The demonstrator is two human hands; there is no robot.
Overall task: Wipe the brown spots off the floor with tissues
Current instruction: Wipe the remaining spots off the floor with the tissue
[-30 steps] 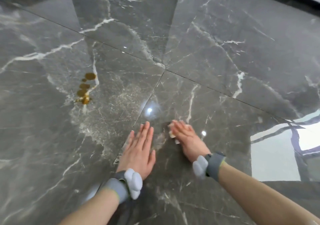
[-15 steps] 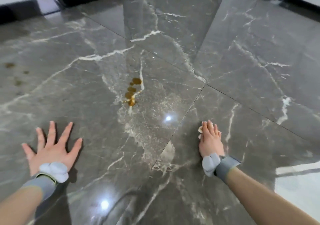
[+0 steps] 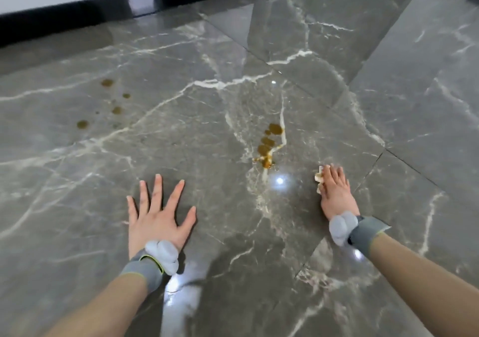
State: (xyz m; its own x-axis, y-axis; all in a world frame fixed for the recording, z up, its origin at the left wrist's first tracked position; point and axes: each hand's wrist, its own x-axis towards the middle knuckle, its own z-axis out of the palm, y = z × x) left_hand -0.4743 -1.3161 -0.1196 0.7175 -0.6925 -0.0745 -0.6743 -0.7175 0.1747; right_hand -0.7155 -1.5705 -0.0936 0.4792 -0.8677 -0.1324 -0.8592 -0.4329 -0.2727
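Head view: two hands (image 3: 158, 220) (image 3: 337, 194), one tissue (image 3: 318, 178), two spot clusters (image 3: 268, 142) (image 3: 108, 103)

The left hand (image 3: 158, 220) lies palm-down with fingers splayed, the right hand (image 3: 335, 192) palm-down with fingers together.

Grey white-veined marble floor (image 3: 181, 155); brown spots (image 3: 268, 142); stained tissue (image 3: 318, 177).

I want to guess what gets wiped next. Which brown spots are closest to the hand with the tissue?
The tight middle cluster, just ahead-left of the right hand pressing the tissue. The scattered spots lie far off to the left.
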